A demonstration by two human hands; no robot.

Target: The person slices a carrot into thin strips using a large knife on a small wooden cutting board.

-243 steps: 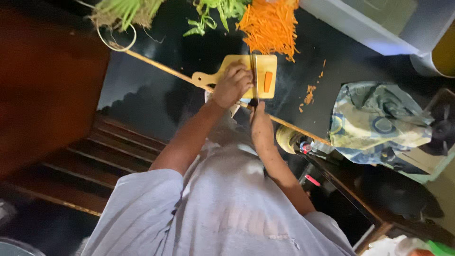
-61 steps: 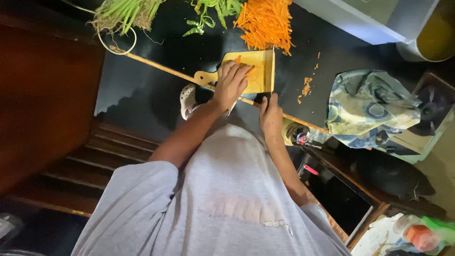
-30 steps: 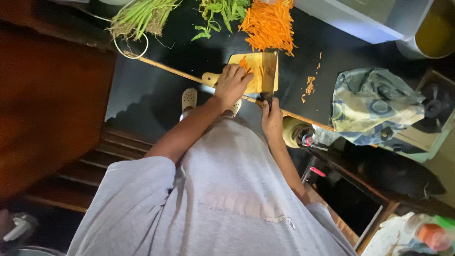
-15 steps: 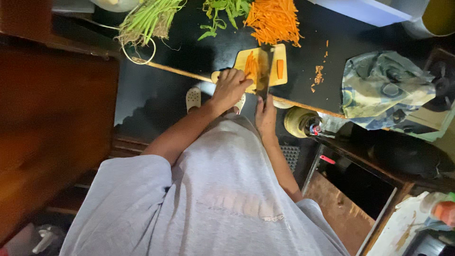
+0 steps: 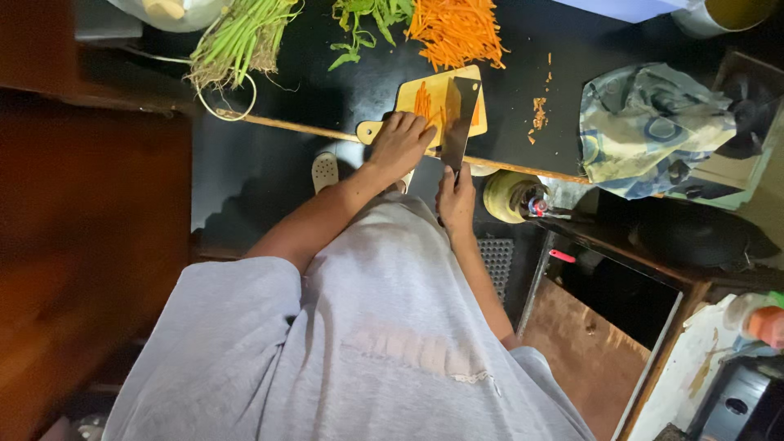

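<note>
A small wooden cutting board (image 5: 478, 122) lies on the black countertop (image 5: 327, 90). My left hand (image 5: 400, 145) presses down on carrot pieces (image 5: 422, 102) at the board's near left part. My right hand (image 5: 456, 200) grips the handle of a broad cleaver (image 5: 460, 118), whose blade rests across the board just right of my left fingers. A pile of shredded carrot (image 5: 456, 31) lies beyond the board.
Green stalks with roots (image 5: 241, 37) and leafy greens (image 5: 363, 20) lie at the counter's far left. A patterned cloth (image 5: 645, 131) sits to the right. A yellow gas cylinder (image 5: 514, 196) and a sandal (image 5: 324, 171) are on the floor below the counter edge.
The view has shifted slightly. The cleaver blade now lies flatter over the board's middle, and my left hand stays on the carrot.
</note>
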